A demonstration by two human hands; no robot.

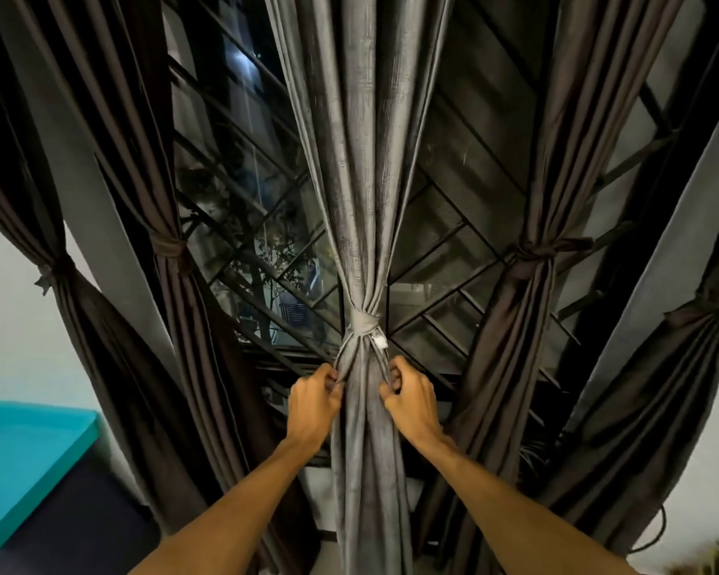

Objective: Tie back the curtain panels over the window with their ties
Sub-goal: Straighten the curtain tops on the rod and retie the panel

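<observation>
Gripping the grey centre curtain panel [362, 193] just below its knotted tie [364, 324], your left hand [313, 402] and right hand [407, 396] are pinching folds, risking dragging that knot loose.

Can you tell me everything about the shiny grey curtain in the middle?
The grey curtain hangs upright in front of the window grille, shiny and velvety-looking, in long folds. A matching grey tie with a small white tag cinches it into a narrow waist. The left hand and right hand pinch its fabric on either side, just under the tie.
</observation>
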